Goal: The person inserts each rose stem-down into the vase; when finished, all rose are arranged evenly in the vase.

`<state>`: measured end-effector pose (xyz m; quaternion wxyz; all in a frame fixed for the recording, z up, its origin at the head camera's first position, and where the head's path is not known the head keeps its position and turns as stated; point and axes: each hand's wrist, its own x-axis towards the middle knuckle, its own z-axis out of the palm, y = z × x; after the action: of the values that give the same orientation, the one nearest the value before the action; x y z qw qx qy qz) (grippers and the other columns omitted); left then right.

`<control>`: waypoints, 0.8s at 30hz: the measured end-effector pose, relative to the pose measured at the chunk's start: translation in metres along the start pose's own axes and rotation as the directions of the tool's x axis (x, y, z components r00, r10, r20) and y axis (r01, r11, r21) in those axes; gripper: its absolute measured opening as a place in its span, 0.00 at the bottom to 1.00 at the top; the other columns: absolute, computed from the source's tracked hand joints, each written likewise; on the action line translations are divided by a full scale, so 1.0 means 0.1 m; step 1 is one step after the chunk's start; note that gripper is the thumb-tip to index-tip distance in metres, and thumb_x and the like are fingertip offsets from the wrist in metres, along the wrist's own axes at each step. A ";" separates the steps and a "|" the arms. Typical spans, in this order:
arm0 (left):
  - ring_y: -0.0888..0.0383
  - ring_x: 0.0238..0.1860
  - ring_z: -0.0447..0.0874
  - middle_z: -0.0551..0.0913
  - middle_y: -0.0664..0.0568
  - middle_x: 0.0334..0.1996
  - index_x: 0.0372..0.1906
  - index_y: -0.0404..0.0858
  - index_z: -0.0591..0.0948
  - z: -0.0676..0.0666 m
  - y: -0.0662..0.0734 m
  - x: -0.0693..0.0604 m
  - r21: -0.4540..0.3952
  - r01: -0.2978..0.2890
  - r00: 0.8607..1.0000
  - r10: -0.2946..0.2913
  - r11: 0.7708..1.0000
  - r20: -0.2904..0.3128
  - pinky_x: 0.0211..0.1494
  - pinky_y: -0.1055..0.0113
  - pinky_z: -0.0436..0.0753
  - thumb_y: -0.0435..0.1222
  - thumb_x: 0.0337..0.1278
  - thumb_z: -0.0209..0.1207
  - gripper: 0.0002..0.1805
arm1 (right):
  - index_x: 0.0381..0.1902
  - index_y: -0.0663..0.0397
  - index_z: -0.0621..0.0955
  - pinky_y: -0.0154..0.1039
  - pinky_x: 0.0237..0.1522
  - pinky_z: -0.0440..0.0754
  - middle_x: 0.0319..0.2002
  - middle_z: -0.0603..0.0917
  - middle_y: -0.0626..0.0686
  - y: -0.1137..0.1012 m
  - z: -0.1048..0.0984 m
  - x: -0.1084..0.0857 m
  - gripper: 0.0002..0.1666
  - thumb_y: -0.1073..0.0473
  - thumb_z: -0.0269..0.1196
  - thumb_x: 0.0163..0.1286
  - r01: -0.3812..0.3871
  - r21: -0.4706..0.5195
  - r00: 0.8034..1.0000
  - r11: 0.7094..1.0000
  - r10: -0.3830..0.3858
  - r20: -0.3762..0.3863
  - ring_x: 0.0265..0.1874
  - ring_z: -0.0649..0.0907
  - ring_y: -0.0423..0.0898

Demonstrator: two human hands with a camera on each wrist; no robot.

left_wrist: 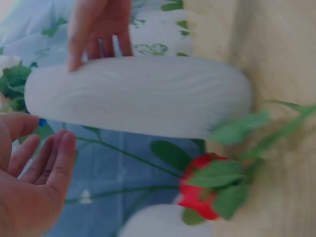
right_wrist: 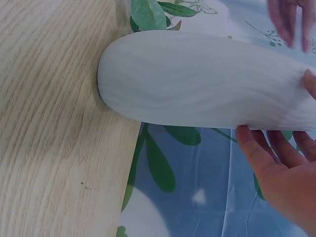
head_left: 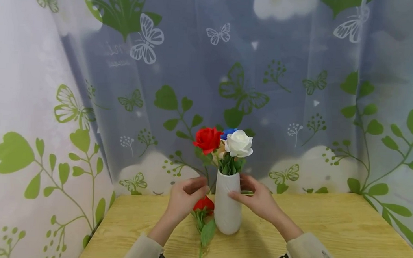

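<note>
A white, ribbed vase (head_left: 228, 209) stands upright on the table. My right hand (head_left: 260, 199) holds its upper part from the right, thumb on the near side and fingers round the back. Artificial flowers rise from the vase: a white rose (head_left: 239, 143), a red rose (head_left: 207, 140), a blue bloom (head_left: 228, 133) mostly hidden behind them, and a pale one lower down. Just left of the vase is my left hand (head_left: 184, 194), fingers loosely curved around nothing; the left wrist view shows a gap between it and the vase. Below it lies another red rose (head_left: 204, 204) with a green stem.
The light wooden table (head_left: 328, 231) carries the vase and the loose rose, whose stem runs toward the near edge. Behind the table hangs a blue-grey curtain (head_left: 196, 65) printed with butterflies and leaves. Paler curtain covers the left side.
</note>
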<state>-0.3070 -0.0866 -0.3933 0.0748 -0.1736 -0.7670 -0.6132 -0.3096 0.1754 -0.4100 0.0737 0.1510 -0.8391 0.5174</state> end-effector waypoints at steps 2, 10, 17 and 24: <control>0.50 0.45 0.93 0.91 0.39 0.51 0.59 0.36 0.87 -0.05 -0.10 -0.09 -0.011 0.059 0.998 -0.059 0.998 0.008 0.46 0.67 0.92 0.34 0.67 0.69 0.18 | 0.78 0.51 0.70 0.53 0.59 0.88 0.66 0.82 0.59 0.00 0.01 -0.01 0.46 0.43 0.74 0.68 -0.004 -0.004 1.000 1.000 0.004 0.003 0.63 0.84 0.58; 0.47 0.38 0.94 0.91 0.34 0.44 0.63 0.23 0.81 -0.18 -0.47 -0.39 -0.049 0.279 0.960 -0.277 0.959 0.043 0.42 0.56 0.94 0.34 0.64 0.70 0.27 | 0.78 0.52 0.70 0.52 0.58 0.89 0.66 0.82 0.59 -0.01 0.02 -0.01 0.46 0.44 0.74 0.69 0.009 -0.006 1.000 1.000 -0.009 0.009 0.62 0.84 0.59; 0.54 0.34 0.92 0.91 0.33 0.42 0.63 0.19 0.78 -0.17 -0.84 -0.59 -0.092 0.416 0.907 -0.407 0.905 0.105 0.42 0.55 0.94 0.30 0.62 0.69 0.28 | 0.78 0.53 0.70 0.52 0.57 0.89 0.66 0.82 0.60 -0.03 0.01 -0.01 0.46 0.45 0.74 0.69 0.018 0.000 1.000 1.000 -0.018 0.013 0.63 0.83 0.61; 0.55 0.33 0.93 0.91 0.33 0.42 0.65 0.17 0.76 -0.09 -1.02 -0.73 -0.144 0.444 0.891 -0.420 0.884 0.170 0.40 0.56 0.94 0.28 0.61 0.69 0.30 | 0.78 0.52 0.70 0.52 0.57 0.89 0.66 0.82 0.60 -0.01 0.00 -0.02 0.46 0.45 0.74 0.69 0.015 0.001 1.000 1.000 -0.015 0.009 0.62 0.84 0.60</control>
<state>-0.2765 -0.1271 -0.5079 -0.1316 -0.0448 -0.7314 -0.6677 -0.3072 0.1760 -0.4099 0.0739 0.1596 -0.8381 0.5165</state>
